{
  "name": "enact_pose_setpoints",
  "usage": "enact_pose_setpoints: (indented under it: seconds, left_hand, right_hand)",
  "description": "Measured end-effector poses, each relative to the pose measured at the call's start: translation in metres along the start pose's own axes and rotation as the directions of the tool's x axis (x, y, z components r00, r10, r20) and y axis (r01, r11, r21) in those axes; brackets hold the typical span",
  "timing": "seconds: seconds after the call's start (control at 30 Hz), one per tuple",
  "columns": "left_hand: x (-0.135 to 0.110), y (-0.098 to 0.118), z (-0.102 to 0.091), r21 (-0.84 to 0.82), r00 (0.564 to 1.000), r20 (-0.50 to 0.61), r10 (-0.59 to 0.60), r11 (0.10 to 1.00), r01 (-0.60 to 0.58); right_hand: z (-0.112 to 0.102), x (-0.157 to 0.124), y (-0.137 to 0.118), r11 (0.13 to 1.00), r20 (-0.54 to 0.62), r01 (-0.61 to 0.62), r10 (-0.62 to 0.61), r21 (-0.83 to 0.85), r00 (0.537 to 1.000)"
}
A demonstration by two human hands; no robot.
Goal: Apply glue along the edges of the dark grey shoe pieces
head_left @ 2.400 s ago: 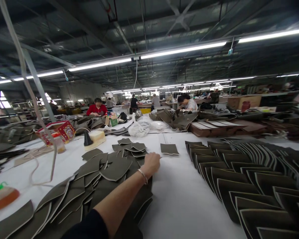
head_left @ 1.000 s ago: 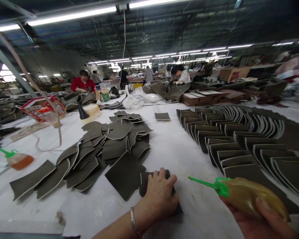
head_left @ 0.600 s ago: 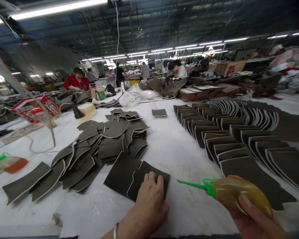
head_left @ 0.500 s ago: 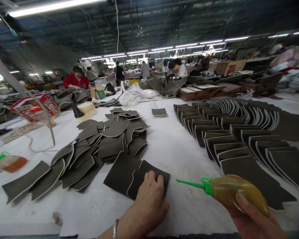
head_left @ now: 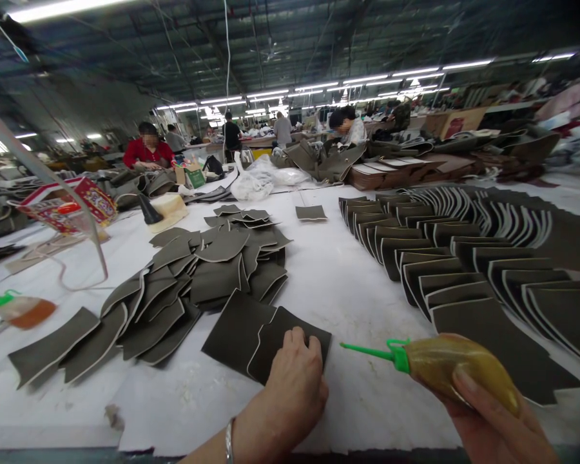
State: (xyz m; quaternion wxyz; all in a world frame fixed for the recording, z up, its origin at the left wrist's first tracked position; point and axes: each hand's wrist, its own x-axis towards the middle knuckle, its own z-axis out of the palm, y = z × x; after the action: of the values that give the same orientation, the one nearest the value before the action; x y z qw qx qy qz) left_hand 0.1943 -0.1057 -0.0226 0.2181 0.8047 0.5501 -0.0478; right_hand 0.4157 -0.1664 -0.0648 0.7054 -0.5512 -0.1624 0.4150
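Observation:
In front of me lie two dark grey-green leather pieces, overlapping along a wavy pale edge. My left hand (head_left: 297, 380) rests on the upper leather piece (head_left: 290, 328), fingers bent and closed around its right side; the thumb is mostly hidden. The lower leather piece (head_left: 234, 322) sticks out to the left. At the right, my right hand (head_left: 493, 419) is wrapped round a squeeze bottle (head_left: 454, 367) of yellowish-brown liquid. Its long green nozzle (head_left: 370, 351) points left, a short way from the upper piece.
A loose heap of leather pieces (head_left: 217, 270) lies to the left, beside another squeeze bottle (head_left: 26, 312). Fanned rows of leather pieces (head_left: 415, 258) fill the right. A grey pole (head_left: 53, 171) slants across the left. Beyond are a red bag (head_left: 67, 206), plastic wrap (head_left: 256, 180) and co-workers.
The view has shifted slightly. Both hands keep their holds, and the bottle sits a little higher with its nozzle still pointing left. The leather pieces look unmoved.

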Motion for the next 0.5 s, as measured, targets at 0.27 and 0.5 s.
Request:
enact_pose_setpoints:
  seconds: [0.27, 0.5]
  left_hand:
    - [0.002, 0.01, 0.005, 0.064, 0.999, -0.023, -0.023, 0.998, 0.024]
    - [0.01, 0.011, 0.005, 0.167, 0.998, -0.061, 0.021, 0.986, -0.011]
  right_hand:
    - [0.005, -0.003, -0.003, 0.999, 0.0, 0.002, -0.002, -0.039, 1.0]
    - [0.004, -0.006, -0.007, 0.997, -0.001, 0.026, -0.027, -0.066, 1.0]
